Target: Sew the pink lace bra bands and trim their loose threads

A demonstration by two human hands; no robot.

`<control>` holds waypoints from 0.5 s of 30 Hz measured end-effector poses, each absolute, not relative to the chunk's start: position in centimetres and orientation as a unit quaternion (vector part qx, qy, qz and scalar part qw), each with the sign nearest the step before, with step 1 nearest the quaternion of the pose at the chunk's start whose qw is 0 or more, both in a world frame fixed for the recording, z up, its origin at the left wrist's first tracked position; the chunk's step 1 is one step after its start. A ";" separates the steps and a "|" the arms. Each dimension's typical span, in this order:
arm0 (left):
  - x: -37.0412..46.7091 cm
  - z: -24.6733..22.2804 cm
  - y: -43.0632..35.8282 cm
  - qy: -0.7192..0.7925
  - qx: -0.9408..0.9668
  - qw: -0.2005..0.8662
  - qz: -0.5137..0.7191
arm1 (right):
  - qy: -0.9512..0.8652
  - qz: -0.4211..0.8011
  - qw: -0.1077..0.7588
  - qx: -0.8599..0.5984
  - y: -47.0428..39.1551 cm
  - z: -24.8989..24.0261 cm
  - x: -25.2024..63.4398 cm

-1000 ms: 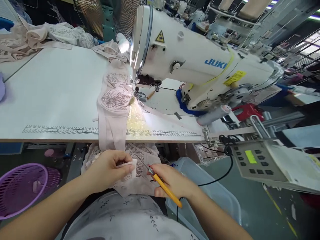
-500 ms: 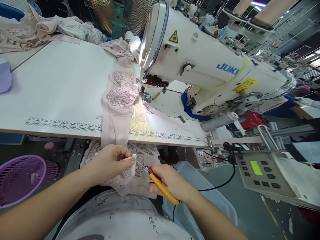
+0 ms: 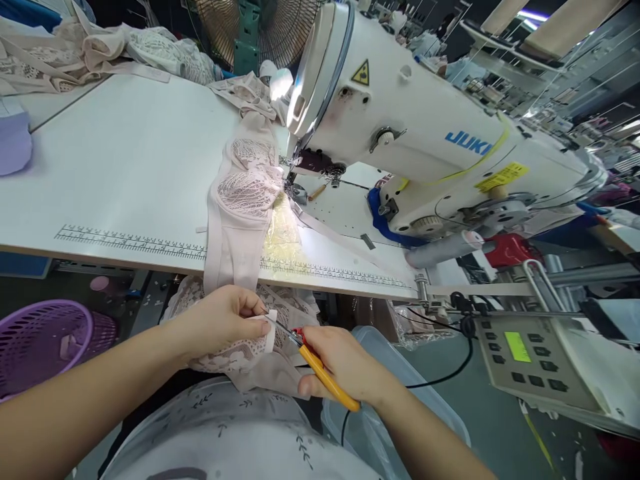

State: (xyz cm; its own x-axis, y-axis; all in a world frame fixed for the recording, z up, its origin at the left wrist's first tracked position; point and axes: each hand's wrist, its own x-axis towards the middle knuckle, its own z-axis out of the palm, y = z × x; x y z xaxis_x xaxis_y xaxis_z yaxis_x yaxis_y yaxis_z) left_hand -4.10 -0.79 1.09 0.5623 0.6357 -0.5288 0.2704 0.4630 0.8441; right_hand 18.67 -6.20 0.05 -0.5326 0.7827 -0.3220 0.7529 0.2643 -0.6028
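Observation:
My left hand (image 3: 225, 325) pinches the end of a small white strip (image 3: 271, 331) on a pale pink lace garment (image 3: 240, 353) that hangs over my lap. In my right hand (image 3: 345, 363) is a pair of scissors with yellow-orange and red handles (image 3: 327, 380), its thin tips reaching the strip beside my left fingertips. Above my hands, a pink lace garment piece (image 3: 245, 193) runs from the table edge up to the needle area of a white sewing machine (image 3: 400, 100).
The white table (image 3: 125, 153) has a printed ruler along its front edge. A purple basket (image 3: 75, 340) stands low left, a clear plastic bin (image 3: 380, 347) below right, and a control panel (image 3: 535, 360) at right. Behind are a fan (image 3: 247, 40) and a fabric pile (image 3: 100, 50).
The camera view has shifted slightly, moving the machine to the right in the picture. Both hands keep their hold, and the white strip now tilts a little more beside the scissor tips.

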 end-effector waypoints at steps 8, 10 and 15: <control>-3.9 1.5 -0.6 0.458 0.429 0.765 0.143 | -0.783 0.384 0.024 -0.490 -6.5 0.0 18.3; -4.0 1.4 -0.5 0.459 0.421 0.769 0.141 | -0.775 0.396 0.028 -0.491 -6.6 -0.2 18.2; -4.2 1.2 -0.4 0.457 0.421 0.772 0.134 | -0.738 0.451 0.041 -0.500 -6.8 -0.6 17.8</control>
State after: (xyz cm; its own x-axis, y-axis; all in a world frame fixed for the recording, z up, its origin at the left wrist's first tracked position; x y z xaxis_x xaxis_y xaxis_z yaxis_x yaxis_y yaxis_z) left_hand -4.17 -0.41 1.18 0.5465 0.5911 -0.5933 0.1781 0.6102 0.7720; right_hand 17.84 -6.81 -0.64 -0.4962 0.7754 -0.3906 0.7011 0.0924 -0.7071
